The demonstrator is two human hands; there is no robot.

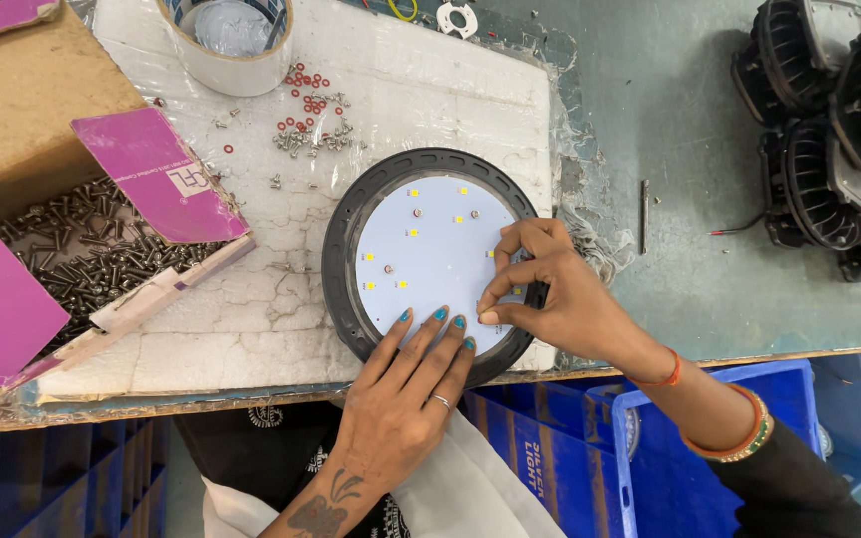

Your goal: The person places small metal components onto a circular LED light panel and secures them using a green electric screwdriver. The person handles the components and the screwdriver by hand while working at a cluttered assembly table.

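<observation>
A round black lamp housing [343, 234] lies on a white cracked board, with a white circular LED plate [430, 249] seated inside it. My left hand [406, 394] rests flat on the plate's near edge, fingers spread and pressing down. My right hand [550, 294] sits at the plate's right rim, its fingertips pinched together on something too small to make out. Small yellow LED chips and a couple of screws dot the plate.
An open cardboard box of dark screws [82, 254] stands at the left. Loose screws and red washers [306, 115] lie behind the housing, beside a tape roll [231, 40]. Several black lamp housings [829, 130] are stacked far right. Blue crates [710, 448] sit below the table edge.
</observation>
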